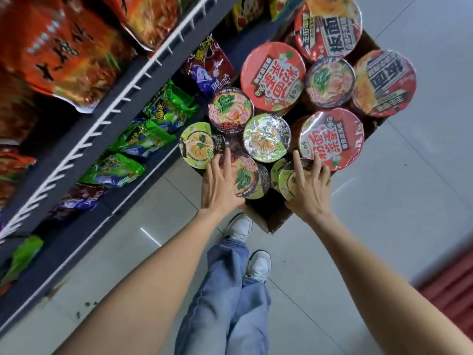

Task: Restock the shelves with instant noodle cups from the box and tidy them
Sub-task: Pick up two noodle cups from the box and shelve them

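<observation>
A brown cardboard box (271, 216) on the floor is packed with several instant noodle cups. My left hand (220, 185) lies on a dark-rimmed cup (247, 179) at the box's near left, fingers spread over its lid. My right hand (308, 185) reaches onto a tilted green-lidded cup (288, 180) at the near right, fingers spread around its edge. Behind them stand green-lidded cups (267, 137) (197, 144), a pink-lidded cup (231, 110), and large red bowls (273, 76) (332, 138).
Dark shelves (107, 116) with white wire rails run along the left, holding green (143, 139), purple and orange noodle packets. Grey tiled floor (384, 213) spreads to the right. My jeans and white shoes (239, 228) are below the box. A red mat (450, 285) lies at far right.
</observation>
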